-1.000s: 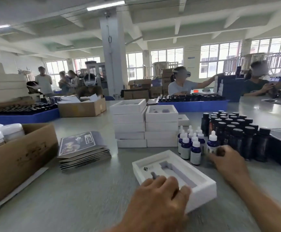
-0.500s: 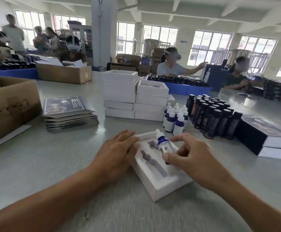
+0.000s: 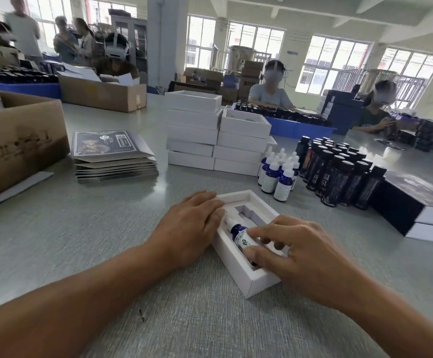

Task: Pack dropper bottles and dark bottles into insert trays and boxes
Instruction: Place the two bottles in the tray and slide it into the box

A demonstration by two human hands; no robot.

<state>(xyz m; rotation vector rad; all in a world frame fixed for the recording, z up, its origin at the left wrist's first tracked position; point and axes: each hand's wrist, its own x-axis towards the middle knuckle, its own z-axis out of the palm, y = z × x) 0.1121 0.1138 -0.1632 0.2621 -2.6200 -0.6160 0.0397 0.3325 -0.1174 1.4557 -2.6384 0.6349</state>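
Note:
A white insert tray lies on the grey table in front of me. A blue dropper bottle with a white cap lies in its left slot. My right hand pinches the bottle's lower body between thumb and fingers. The flat fingers of my left hand rest on the tray's left rim. The tray's right slot holds nothing. Several more dropper bottles and a cluster of dark bottles stand behind the tray to the right.
Two stacks of white boxes stand beyond the tray. Flat printed sleeves are piled at left, next to a cardboard carton. Dark finished boxes sit at the right. Other people work at the table's far side.
My right hand took a dropper bottle from the group and brought it to the tray; it went from tilted above the slot to lying in it. My left hand shifted to the tray's left rim.

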